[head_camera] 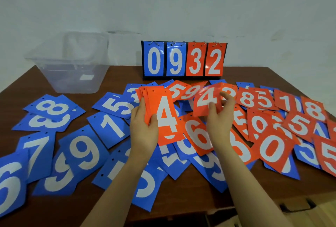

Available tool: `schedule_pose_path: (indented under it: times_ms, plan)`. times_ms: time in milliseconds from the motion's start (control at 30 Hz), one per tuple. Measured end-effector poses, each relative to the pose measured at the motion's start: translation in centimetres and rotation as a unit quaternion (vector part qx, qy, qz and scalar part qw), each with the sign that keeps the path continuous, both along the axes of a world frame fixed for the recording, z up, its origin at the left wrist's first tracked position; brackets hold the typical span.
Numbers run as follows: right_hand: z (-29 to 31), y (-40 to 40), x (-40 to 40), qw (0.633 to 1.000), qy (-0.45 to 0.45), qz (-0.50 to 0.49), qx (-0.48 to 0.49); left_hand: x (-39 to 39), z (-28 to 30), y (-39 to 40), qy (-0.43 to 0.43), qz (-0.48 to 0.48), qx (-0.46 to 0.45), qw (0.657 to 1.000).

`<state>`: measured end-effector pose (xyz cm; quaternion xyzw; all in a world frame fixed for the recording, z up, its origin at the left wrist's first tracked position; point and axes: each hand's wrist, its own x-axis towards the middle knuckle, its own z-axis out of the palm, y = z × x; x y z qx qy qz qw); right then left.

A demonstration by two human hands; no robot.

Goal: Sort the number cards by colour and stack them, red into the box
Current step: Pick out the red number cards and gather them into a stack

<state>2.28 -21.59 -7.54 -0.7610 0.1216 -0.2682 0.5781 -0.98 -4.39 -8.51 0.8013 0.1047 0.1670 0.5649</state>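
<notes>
- Gripping a fanned stack of glossy red cards, left hand fingers curl round it.
- Right hand fingers pinch a rectangular red 4 card.
- Clear plastic box sits at ten o'clock on the brown worktop.

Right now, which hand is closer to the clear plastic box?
Left. The left hand, gripping a stack of red cards, sits right of the clear plastic box; the right hand, pinching a red 4 card, is farther right.
</notes>
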Motion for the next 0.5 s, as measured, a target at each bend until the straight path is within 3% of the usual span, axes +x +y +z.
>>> schedule_pose_path:
  times_ms: [200,333,500]
  plan:
    - [0.8,1.6,-3.1,0.989,-0.023,0.126,0.068,-1.4,0.3,-0.8,-0.013,-0.014,-0.022,1.000]
    - [-0.3,2.7,-4.3,0.984,0.015,0.174,0.026,-2.5,0.4,-1.0,-0.046,-0.001,-0.044,0.998]
    - [-1.3,3.4,-5.2,0.975,0.010,0.198,-0.102,-2.9,0.3,-1.2,-0.042,-0.002,-0.040,0.998]
